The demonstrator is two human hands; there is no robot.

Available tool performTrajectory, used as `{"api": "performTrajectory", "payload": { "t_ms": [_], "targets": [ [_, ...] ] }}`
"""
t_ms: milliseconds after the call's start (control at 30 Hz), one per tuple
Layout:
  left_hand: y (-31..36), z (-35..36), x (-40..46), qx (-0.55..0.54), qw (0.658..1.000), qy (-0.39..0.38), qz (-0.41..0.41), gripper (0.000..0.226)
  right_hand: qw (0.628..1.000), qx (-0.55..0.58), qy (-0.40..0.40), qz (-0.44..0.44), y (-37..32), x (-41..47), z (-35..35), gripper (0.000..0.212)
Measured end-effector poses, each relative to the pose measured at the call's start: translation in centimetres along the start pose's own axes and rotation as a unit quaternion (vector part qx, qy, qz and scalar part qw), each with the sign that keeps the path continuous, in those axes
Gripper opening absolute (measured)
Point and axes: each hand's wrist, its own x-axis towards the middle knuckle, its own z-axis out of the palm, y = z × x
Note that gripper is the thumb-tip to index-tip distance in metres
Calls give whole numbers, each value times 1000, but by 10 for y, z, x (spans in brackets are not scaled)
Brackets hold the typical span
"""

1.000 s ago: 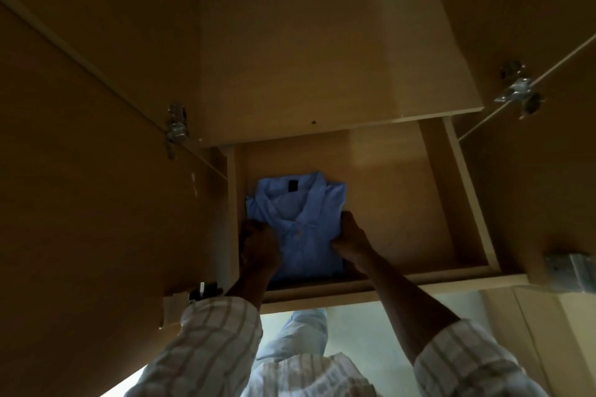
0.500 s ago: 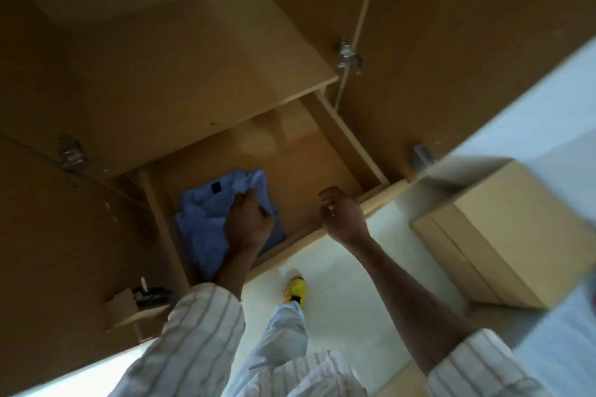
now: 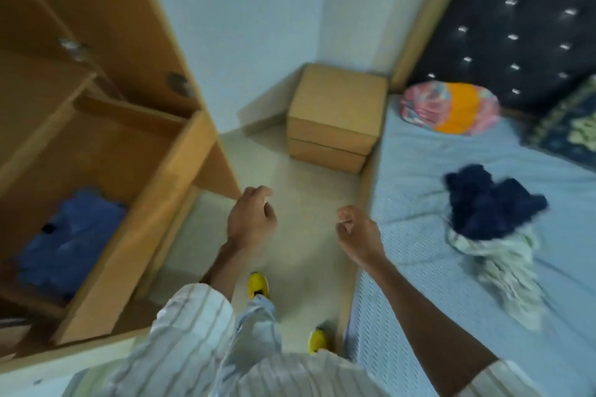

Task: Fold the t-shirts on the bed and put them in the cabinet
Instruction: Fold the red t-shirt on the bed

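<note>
— We stand on the floor (image 3: 300,190) between cabinet (image 3: 167,190) and bed (image 3: 419,267). Hands?
— Our left hand (image 3: 251,222) and right hand (image 3: 358,235) hang loosely curled, empty. Folded blue t-shirt (image 3: 67,245) lies in the cabinet; dark t-shirt (image 3: 487,203) is heaped on the bed.

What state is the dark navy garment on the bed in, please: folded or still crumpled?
Crumpled: the dark navy garment lies in a bunched heap on the bed, partly over a pale patterned garment.
</note>
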Motion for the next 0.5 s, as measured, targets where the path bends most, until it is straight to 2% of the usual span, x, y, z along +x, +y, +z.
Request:
{"api": "performTrajectory", "payload": {
  "t_ms": [67,233,367,500],
  "targets": [
    [38,41,-17,9,995,-87,57,29,997,-3,32,75,61,-40,-30,21],
    [79,121,-70,54,959,-238,147,25,974,-5,46,222,169,-135,-57,23],
    [89,189,-127,71,913,-356,188,22,935,12,82,344,241,-223,-51,24],
    [78,265,-185,46,858,-463,218,29,895,-9,63,441,308,-287,-22,27]
  ]
}}
